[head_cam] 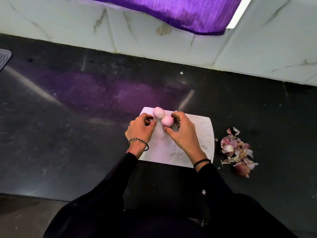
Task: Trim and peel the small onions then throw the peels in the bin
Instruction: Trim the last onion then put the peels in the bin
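Two peeled, pale pink round onions (158, 112) sit touching on the white plastic cutting board (204, 134), at the fingertips. The right hand (182, 133) cups the nearer onion (167, 121). The left hand (141, 128) is curled; I cannot tell if it pinches anything. The papery purple peel heap (236, 151), right of the right hand, is probably all that is left to bin.

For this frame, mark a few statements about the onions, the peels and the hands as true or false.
1. The farther onion and the nearer onion both lie peeled on the cutting board. True.
2. The peels sit on the board. False: the peel pile lies on the counter, to the right of the board.
3. The right hand curls round the nearer onion. True.
4. Both wrists are bare. False: there is a beaded bracelet on the left wrist and a black band on the right.
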Available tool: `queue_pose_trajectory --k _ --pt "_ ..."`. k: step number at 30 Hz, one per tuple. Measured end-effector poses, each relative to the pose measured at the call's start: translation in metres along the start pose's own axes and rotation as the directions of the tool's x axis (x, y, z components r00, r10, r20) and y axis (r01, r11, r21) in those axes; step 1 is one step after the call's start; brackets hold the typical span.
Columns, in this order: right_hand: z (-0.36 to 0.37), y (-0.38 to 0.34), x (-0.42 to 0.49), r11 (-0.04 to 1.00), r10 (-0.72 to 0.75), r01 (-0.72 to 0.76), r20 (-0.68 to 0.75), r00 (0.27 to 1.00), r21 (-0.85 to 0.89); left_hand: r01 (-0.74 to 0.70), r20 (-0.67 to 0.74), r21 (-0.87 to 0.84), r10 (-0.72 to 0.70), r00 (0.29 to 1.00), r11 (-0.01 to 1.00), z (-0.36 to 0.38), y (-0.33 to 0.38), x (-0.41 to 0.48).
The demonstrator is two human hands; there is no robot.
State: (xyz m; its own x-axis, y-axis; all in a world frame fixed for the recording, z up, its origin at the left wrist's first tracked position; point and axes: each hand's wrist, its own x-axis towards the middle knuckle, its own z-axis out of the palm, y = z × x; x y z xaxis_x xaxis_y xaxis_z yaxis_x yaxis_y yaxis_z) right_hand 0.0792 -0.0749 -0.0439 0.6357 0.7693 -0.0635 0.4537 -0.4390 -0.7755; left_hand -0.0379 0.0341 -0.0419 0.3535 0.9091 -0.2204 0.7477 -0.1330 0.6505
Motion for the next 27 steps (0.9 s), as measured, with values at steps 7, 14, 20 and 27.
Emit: queue_pose_trajectory --k 7,14,20,27 --pt "-0.003 -0.001 0.001 1.0 0.005 -0.005 0.011 1.0 -0.03 -0.005 -0.016 0.014 0.006 1.0 1.0 0.002 0.002 0.002" --pt "-0.007 -0.004 0.0 0.999 0.026 -0.025 0.023 0.999 -0.035 -0.019 -0.032 -0.016 0.018 0.999 1.0 0.004 0.001 0.004" --pt "-0.013 -0.006 -0.002 0.998 0.028 -0.026 0.035 0.999 -0.055 -0.067 -0.057 -0.051 0.064 0.996 0.996 0.005 0.002 0.002" --pt "-0.017 -0.013 0.0 0.997 0.004 0.003 0.076 0.997 -0.083 -0.117 -0.054 -0.124 0.111 0.992 0.985 0.007 0.001 0.002"
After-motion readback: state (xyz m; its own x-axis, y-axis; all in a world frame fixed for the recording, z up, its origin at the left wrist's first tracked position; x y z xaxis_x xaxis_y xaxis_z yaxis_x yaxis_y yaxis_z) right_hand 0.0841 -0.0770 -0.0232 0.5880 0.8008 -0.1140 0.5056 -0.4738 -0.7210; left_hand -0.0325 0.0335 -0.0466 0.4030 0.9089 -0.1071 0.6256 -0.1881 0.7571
